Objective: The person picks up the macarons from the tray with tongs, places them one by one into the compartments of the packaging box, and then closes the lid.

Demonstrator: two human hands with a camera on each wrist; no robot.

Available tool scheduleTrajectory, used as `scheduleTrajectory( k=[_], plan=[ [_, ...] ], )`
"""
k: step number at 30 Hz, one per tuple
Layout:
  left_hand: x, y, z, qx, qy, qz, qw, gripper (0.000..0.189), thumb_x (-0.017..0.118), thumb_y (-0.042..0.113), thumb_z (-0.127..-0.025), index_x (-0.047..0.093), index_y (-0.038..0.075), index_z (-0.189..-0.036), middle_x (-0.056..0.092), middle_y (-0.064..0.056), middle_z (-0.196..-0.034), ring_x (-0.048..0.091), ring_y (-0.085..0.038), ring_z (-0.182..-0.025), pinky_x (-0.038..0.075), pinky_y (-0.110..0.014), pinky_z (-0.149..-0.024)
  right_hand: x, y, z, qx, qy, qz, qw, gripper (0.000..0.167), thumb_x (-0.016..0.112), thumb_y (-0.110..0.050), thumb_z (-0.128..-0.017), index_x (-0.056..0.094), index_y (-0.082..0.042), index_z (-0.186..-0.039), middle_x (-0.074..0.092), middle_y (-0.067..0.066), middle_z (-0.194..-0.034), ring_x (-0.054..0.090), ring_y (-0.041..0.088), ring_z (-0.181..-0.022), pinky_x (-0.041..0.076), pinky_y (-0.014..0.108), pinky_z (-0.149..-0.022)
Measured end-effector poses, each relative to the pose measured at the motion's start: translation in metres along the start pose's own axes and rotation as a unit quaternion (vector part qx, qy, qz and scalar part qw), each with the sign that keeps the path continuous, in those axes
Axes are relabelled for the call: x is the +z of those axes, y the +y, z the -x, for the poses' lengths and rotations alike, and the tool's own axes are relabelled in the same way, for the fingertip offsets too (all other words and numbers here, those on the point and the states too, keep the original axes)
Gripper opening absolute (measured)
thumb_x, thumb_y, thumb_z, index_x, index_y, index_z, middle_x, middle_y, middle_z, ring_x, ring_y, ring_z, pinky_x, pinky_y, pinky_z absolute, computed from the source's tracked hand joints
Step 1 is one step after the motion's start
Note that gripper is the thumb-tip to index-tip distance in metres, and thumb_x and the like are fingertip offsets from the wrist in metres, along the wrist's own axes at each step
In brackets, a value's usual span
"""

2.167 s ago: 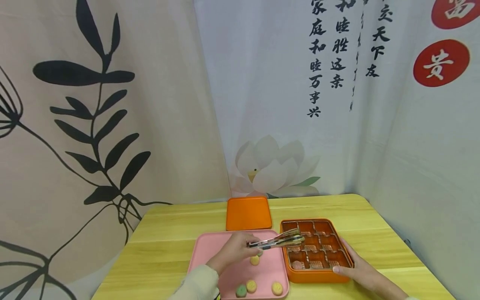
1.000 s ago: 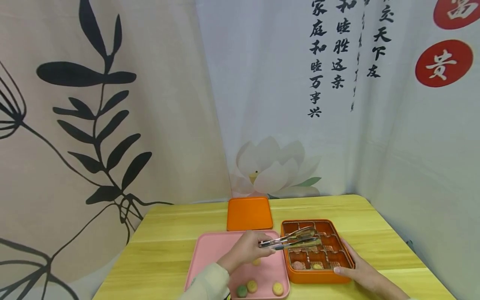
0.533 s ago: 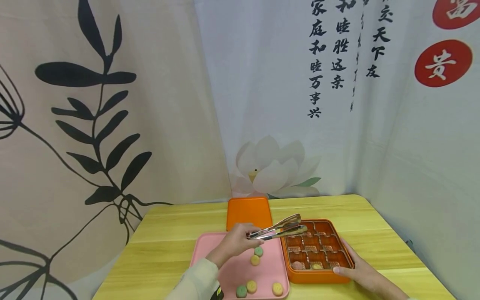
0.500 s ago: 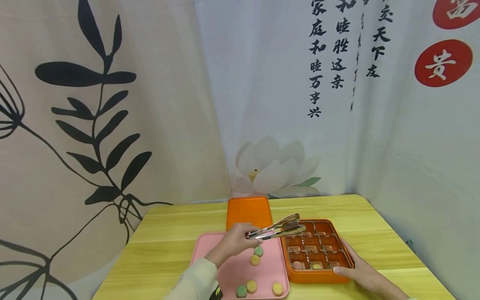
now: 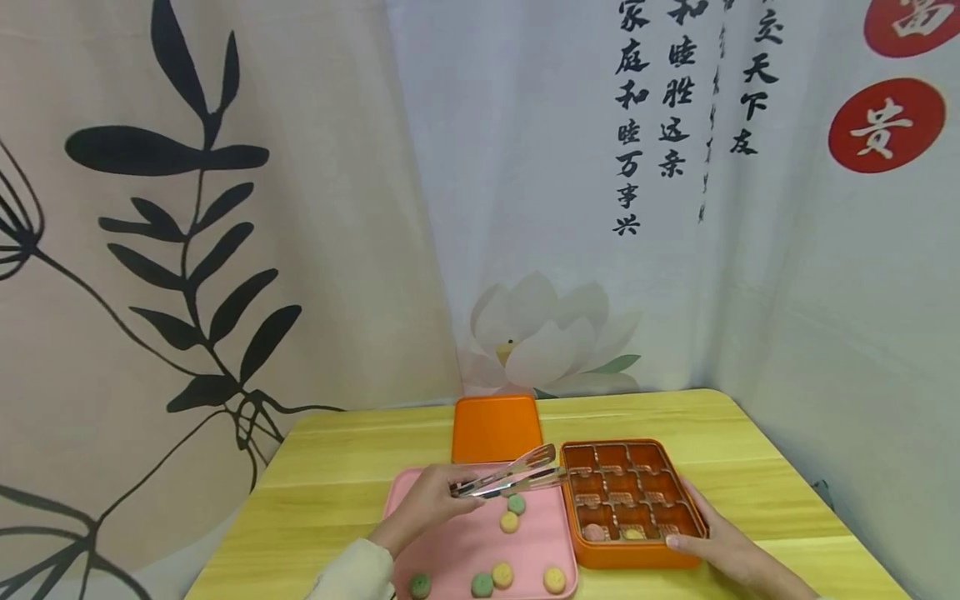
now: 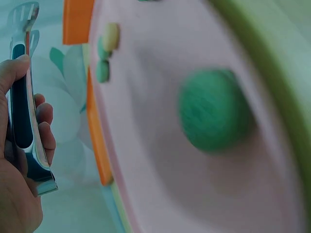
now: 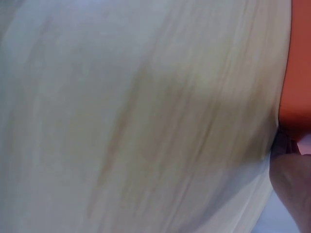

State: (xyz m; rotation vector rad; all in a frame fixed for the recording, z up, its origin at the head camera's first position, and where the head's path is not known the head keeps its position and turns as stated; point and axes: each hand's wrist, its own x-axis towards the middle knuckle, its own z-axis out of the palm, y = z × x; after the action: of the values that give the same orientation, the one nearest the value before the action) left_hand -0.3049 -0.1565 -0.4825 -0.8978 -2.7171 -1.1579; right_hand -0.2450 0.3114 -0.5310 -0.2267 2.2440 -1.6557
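My left hand (image 5: 427, 504) grips metal tongs (image 5: 510, 481) above the pink tray (image 5: 465, 546). The tongs' tips are apart near the tray's right edge, with nothing visible between them. In the left wrist view, my thumb and fingers wrap the tongs' dark handle (image 6: 20, 97). Green and yellow cookie-like rounds lie on the tray, among them a green one (image 5: 420, 585) near its front left. My right hand (image 5: 723, 542) holds the right front corner of an orange divided box (image 5: 622, 555). A pink round (image 5: 595, 532) and a yellow round (image 5: 633, 533) sit in its front compartments.
An orange lid-like panel (image 5: 497, 429) lies behind the tray. Tray and box stand side by side on the wooden table (image 5: 315, 492). Behind the table hangs a printed curtain (image 5: 360, 250).
A yellow round has appeared in the box's front middle compartment. My left hand with the tongs moved from above the box left over the tray. My right hand stayed on the box.
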Motion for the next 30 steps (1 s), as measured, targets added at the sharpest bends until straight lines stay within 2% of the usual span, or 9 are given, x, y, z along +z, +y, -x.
scheduleTrajectory(
  k=[4, 8, 15, 19, 22, 26, 30],
  plan=[
    [-0.007, -0.012, 0.012, 0.016, 0.011, -0.013, 0.9997, 0.014, 0.082, 0.019, -0.082, 0.075, 0.021, -0.094, 0.058, 0.014, -0.074, 0.045, -0.001, -0.063, 0.041, -0.021, -0.055, 0.000, -0.002, 0.000, -0.013, -0.010, -0.006, 0.9998, 0.094, 0.056, -0.022, -0.102, -0.021, -0.005, -0.154, 0.001, 0.042, -0.153, 0.040, 0.051, -0.131, 0.036, 0.059, -0.104],
    [-0.011, -0.023, 0.019, 0.032, 0.019, -0.011, 0.9992, 0.016, 0.082, 0.017, -0.081, 0.075, 0.018, -0.096, 0.062, 0.014, -0.079, 0.046, 0.001, -0.063, 0.043, -0.020, -0.056, 0.000, -0.002, 0.002, -0.014, -0.009, -0.001, 0.9999, 0.094, 0.056, -0.022, -0.102, -0.020, -0.005, -0.154, 0.000, 0.041, -0.153, 0.038, 0.052, -0.132, 0.035, 0.060, -0.104],
    [-0.015, -0.035, 0.033, 0.032, 0.010, 0.015, 0.9993, 0.019, 0.081, 0.018, -0.083, 0.077, 0.013, -0.100, 0.062, 0.011, -0.081, 0.046, 0.001, -0.064, 0.044, -0.020, -0.055, 0.000, -0.001, 0.003, -0.002, 0.002, 0.005, 1.0000, 0.095, 0.057, -0.024, -0.101, -0.019, -0.005, -0.154, 0.000, 0.041, -0.153, 0.039, 0.052, -0.131, 0.035, 0.061, -0.103],
    [-0.018, -0.040, 0.042, 0.033, 0.010, 0.010, 0.9993, 0.019, 0.081, 0.020, -0.083, 0.077, 0.013, -0.100, 0.058, 0.012, -0.077, 0.046, -0.001, -0.066, 0.043, -0.020, -0.054, 0.001, 0.001, 0.001, 0.005, 0.012, 0.014, 0.9998, 0.097, 0.059, -0.026, -0.100, -0.018, -0.006, -0.155, 0.003, 0.042, -0.153, 0.042, 0.050, -0.130, 0.036, 0.061, -0.103],
    [-0.021, -0.043, 0.050, 0.022, 0.004, 0.007, 0.9997, 0.023, 0.081, 0.020, -0.082, 0.077, 0.011, -0.102, 0.058, 0.012, -0.076, 0.046, -0.001, -0.066, 0.043, -0.021, -0.055, 0.001, 0.002, 0.001, 0.007, 0.013, 0.013, 0.9998, 0.096, 0.059, -0.026, -0.100, -0.018, -0.008, -0.155, 0.004, 0.040, -0.154, 0.042, 0.050, -0.130, 0.036, 0.061, -0.103],
    [-0.024, -0.048, 0.056, 0.004, -0.008, 0.010, 0.9999, 0.026, 0.081, 0.020, -0.081, 0.077, 0.010, -0.105, 0.059, 0.012, -0.078, 0.045, -0.001, -0.065, 0.042, -0.021, -0.054, 0.001, 0.002, -0.001, 0.011, 0.020, 0.024, 0.9994, 0.095, 0.059, -0.026, -0.100, -0.017, -0.008, -0.156, -0.001, 0.038, -0.155, 0.029, 0.056, -0.135, 0.029, 0.066, -0.104],
    [-0.025, -0.052, 0.059, 0.003, -0.016, 0.004, 0.9999, 0.026, 0.081, 0.023, -0.082, 0.077, 0.012, -0.104, 0.058, 0.012, -0.077, 0.045, -0.001, -0.065, 0.042, -0.021, -0.054, 0.000, 0.002, 0.000, 0.016, 0.029, 0.036, 0.9988, 0.095, 0.059, -0.027, -0.100, -0.016, -0.007, -0.156, -0.005, 0.037, -0.156, 0.016, 0.060, -0.138, 0.023, 0.072, -0.103]
  ],
)
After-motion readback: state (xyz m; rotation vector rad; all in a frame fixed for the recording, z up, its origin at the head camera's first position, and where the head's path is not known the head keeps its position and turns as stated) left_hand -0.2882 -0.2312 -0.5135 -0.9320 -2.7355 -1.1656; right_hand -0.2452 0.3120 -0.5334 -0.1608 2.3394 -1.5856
